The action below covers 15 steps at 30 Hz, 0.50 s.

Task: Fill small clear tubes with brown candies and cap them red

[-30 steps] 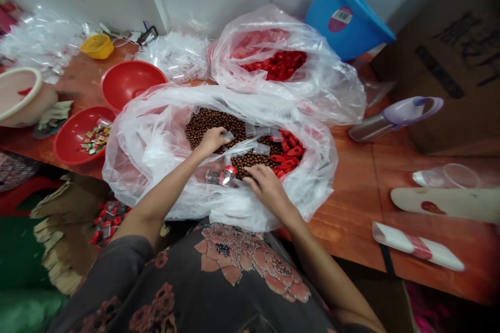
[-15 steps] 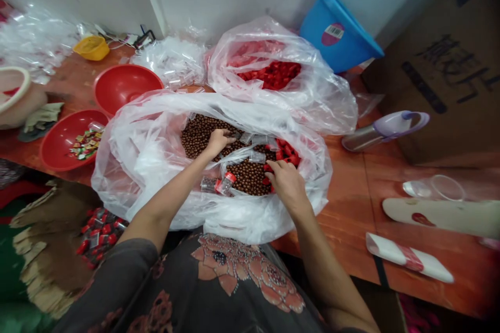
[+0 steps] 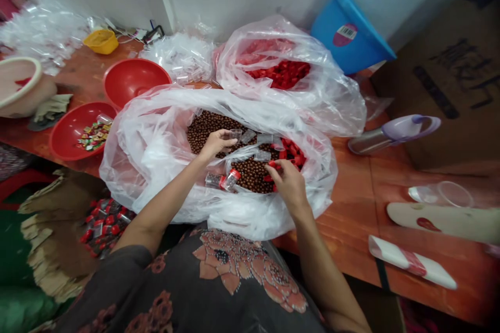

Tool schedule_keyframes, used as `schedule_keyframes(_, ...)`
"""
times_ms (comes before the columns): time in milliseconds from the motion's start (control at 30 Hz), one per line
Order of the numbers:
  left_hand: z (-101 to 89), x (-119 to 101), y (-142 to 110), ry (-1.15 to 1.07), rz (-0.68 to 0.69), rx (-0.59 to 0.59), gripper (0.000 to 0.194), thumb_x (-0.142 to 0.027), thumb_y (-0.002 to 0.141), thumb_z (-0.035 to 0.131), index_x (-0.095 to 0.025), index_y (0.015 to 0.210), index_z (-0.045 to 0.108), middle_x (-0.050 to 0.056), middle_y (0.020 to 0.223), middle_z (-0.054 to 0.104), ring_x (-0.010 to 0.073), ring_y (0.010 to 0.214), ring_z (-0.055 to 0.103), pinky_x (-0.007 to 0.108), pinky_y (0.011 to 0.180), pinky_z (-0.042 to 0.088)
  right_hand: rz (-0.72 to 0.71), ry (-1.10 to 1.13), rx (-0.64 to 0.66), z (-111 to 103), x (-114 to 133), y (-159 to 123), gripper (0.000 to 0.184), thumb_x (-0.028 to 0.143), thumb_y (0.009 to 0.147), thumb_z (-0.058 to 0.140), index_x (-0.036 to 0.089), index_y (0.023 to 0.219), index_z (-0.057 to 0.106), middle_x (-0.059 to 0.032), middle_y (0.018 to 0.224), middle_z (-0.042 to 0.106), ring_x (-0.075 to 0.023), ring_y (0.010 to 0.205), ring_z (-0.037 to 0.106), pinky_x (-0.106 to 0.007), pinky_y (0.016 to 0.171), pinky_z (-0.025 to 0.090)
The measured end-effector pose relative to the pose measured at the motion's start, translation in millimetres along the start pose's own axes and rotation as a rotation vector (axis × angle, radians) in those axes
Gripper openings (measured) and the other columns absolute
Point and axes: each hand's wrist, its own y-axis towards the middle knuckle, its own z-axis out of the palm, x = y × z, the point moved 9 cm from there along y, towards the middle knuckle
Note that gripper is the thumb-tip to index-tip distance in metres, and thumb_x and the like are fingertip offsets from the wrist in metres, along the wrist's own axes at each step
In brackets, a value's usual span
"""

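Note:
My left hand [image 3: 217, 144] is closed on a small clear plastic jar [image 3: 235, 134], held just over the round brown balls [image 3: 207, 127] in the large plastic bag [image 3: 136, 151]. At the bag's right side, my right hand [image 3: 289, 183] pinches a red cap [image 3: 272, 165] between thumb and fingers. More red caps [image 3: 292, 152] lie beside it, and loose clear jars [image 3: 262, 155] rest on the balls. Closer to my body, a red-capped jar [image 3: 232, 180] leans next to another filled jar [image 3: 214, 181] on the bag's plastic.
Behind stands a second bag [image 3: 332, 106] of red pieces, with a blue bucket [image 3: 351, 36] beside it. Red bowls [image 3: 135, 80] sit at the left. On the right are a metal flask [image 3: 367, 141] and a cardboard box [image 3: 441, 114]. Filled jars [image 3: 105, 221] lie low at the left.
My left hand has lifted the clear jar off the brown balls. My right hand has moved right from the balls to the red caps and now pinches one. The view has shifted slightly.

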Motion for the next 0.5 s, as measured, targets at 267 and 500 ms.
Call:
schedule_keyframes(267, 22.2, 0, -75, -0.026, -0.060, 0.215, 0.047, -0.026, 0.069, 0.081, -0.017, 0.113, 0.066, 0.006, 0.095, 0.072, 0.0142, 0.079, 0.068, 0.026, 0.070, 0.055, 0.304, 0.918, 0.059, 18, 2, -4, 0.046, 0.048, 0.083, 0.065, 0.028, 0.122, 0.048, -0.0019, 0.099, 0.073, -0.0173, 0.080, 0.071, -0.028, 0.058, 0.058)
schedule_keyframes(500, 43.4, 20, -109, 0.109, -0.050, 0.323, 0.039, -0.030, 0.072, 0.075, -0.018, 0.109, 0.069, 0.007, 0.095, 0.071, 0.0134, 0.069, 0.064, 0.023, 0.059, 0.051, 0.269, 0.918, 0.165, 28, 13, -9, 0.047, 0.051, 0.086, 0.061, 0.030, 0.126, 0.048, -0.0012, 0.107, 0.071, -0.0164, 0.090, 0.072, -0.031, 0.074, 0.063)
